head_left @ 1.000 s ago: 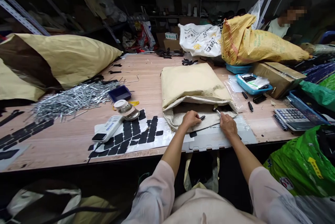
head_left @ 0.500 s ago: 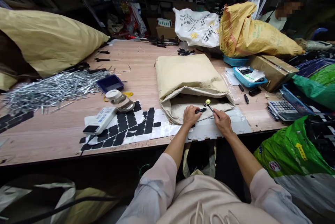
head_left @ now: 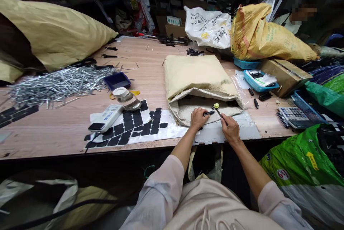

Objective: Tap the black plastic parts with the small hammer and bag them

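My left hand (head_left: 198,118) is closed around a short black handle-like piece (head_left: 209,113), whose end sticks out to the right. My right hand (head_left: 230,128) grips the shaft of a small hammer (head_left: 216,106) with a yellowish round head. The hammer's head is just beyond and to the right of the black piece, with a small gap between them. Both hands are at the open mouth of a beige sack (head_left: 194,72) lying on the table. A grey-white sheet (head_left: 228,133) lies beneath the sack's front edge.
Left on the table (head_left: 145,52) are a heap of metal rods (head_left: 61,84), a dark blue tray (head_left: 117,80), a lidded jar (head_left: 129,100), a white device (head_left: 106,118) and black stickers (head_left: 131,124). On the right are a blue basket (head_left: 260,84) and a calculator (head_left: 294,115). A person sits beyond.
The view has shifted slightly, so the scene sits a little further right. Both hands keep their grips, and the hammer head stays close to the black piece.
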`<action>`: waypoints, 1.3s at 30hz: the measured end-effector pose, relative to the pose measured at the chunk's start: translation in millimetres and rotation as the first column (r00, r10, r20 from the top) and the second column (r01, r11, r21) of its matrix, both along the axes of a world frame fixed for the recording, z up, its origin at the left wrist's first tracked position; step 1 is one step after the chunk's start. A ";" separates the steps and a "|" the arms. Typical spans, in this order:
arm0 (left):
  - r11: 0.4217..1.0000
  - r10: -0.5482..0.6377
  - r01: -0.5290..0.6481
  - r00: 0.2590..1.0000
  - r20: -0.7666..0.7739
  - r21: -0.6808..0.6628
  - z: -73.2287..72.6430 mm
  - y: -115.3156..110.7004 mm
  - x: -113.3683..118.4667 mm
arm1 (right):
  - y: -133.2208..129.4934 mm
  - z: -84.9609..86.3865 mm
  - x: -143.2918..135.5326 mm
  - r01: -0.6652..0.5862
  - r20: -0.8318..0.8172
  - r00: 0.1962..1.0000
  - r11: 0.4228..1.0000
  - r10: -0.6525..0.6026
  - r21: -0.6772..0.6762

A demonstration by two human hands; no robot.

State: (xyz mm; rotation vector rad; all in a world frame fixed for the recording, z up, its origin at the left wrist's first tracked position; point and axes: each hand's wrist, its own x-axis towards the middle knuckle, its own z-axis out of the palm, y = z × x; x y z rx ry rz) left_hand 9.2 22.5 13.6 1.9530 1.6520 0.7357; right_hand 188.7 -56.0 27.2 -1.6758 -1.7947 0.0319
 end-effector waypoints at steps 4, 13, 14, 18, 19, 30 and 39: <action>1.000 0.009 -0.009 1.000 -0.001 0.007 -1.0 0.4 -0.1 | -3.6 -1.3 -6.2 -0.069 0.034 0.997 0.996 0.071 -0.052; 0.999 0.032 -0.030 0.998 -0.059 0.040 3.0 -4.6 3.1 | 42.1 -5.0 32.3 0.084 0.109 0.991 0.989 -0.071 -0.119; 0.998 0.037 -0.034 0.997 -0.065 0.045 3.4 -5.3 3.4 | 47.8 -4.9 36.8 0.102 0.134 0.987 0.986 -0.084 -0.134; 0.999 0.032 -0.029 0.996 -0.077 0.043 5.6 -4.9 3.8 | 56.3 -5.2 40.9 0.164 0.248 0.962 0.970 -0.116 -0.180; 0.999 0.029 -0.026 0.996 -0.079 0.036 6.9 -4.2 3.8 | 55.6 -4.8 39.1 0.177 0.285 0.951 0.965 -0.118 -0.193; 0.915 -0.300 0.275 0.953 0.041 0.296 16.4 -110.9 -24.2 | 57.0 0.9 33.3 0.237 0.431 0.900 0.907 -0.070 -0.348; 0.931 -0.347 0.249 0.828 -0.441 -0.266 -43.1 -201.7 -38.5 | 51.6 5.4 27.0 0.268 0.475 0.878 0.888 -0.065 -0.374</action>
